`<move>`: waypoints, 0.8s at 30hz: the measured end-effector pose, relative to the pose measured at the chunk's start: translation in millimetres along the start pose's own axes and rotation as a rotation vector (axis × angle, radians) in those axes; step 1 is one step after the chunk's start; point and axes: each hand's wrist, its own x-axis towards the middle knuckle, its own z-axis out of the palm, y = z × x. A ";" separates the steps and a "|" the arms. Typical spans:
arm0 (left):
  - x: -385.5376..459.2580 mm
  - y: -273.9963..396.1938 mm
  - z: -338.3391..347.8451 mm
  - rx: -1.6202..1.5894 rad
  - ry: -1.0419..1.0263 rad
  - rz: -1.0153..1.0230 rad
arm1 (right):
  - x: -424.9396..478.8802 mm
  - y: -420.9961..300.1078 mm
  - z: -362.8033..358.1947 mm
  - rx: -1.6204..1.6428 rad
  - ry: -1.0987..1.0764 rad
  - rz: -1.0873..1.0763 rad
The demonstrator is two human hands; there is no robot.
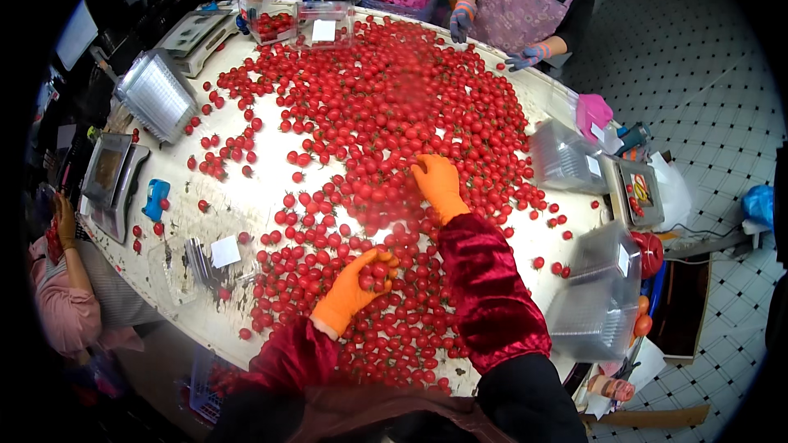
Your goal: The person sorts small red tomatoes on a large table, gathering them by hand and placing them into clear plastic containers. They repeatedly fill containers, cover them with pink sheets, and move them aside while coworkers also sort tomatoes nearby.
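Observation:
Red cherry tomatoes point(381, 117), many with green stems, lie spread over a white table point(265, 191). My left hand point(354, 292), in an orange glove, is curled around a few tomatoes near the table's front edge. Farther forward and to the right, my right hand point(440, 184) wears the same kind of glove. Its fingers point left and reach down onto the tomato pile; whether they grip one is hidden. Left of my left hand, a clear plastic container point(197, 261) lies beside a white square of paper point(226, 251).
Stacked clear plastic containers point(594, 295) stand at the right edge, others point(157, 95) at the left. Scales point(114, 184) sit on both sides. A blue tape dispenser point(156, 199) lies at left. Co-workers' gloved hands point(462, 19) are at the far edge; another person point(68, 295) is at left.

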 end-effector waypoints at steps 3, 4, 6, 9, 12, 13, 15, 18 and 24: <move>-5.7 0.7 -8.3 0.016 0.003 -0.029 | 24.1 6.8 29.8 -0.239 -0.143 -0.030; -7.8 2.1 -9.8 0.068 -0.005 -0.009 | 26.7 7.2 38.4 -0.314 -0.138 -0.060; -7.6 4.1 -12.4 0.112 -0.047 0.018 | 30.6 8.6 49.5 -0.372 -0.100 -0.051; 3.9 7.0 -20.6 0.067 -0.158 -0.002 | 35.8 10.4 51.4 -0.375 -0.073 -0.012; 10.7 13.3 5.0 -0.116 -0.224 0.041 | 42.1 3.9 41.6 -0.290 -0.180 0.121; 15.6 15.8 5.5 -0.182 -0.288 0.056 | 38.8 -1.9 33.6 -0.221 -0.163 0.133; 19.5 25.0 6.5 -0.296 -0.379 0.085 | 26.1 -12.4 12.3 -0.028 -0.096 0.148; 21.7 33.1 6.4 -0.357 -0.370 0.141 | -9.8 -50.1 -25.3 0.587 -0.216 0.246; 22.9 30.7 -6.0 -0.157 -0.179 0.286 | -35.8 -82.0 -27.4 0.658 -0.374 0.013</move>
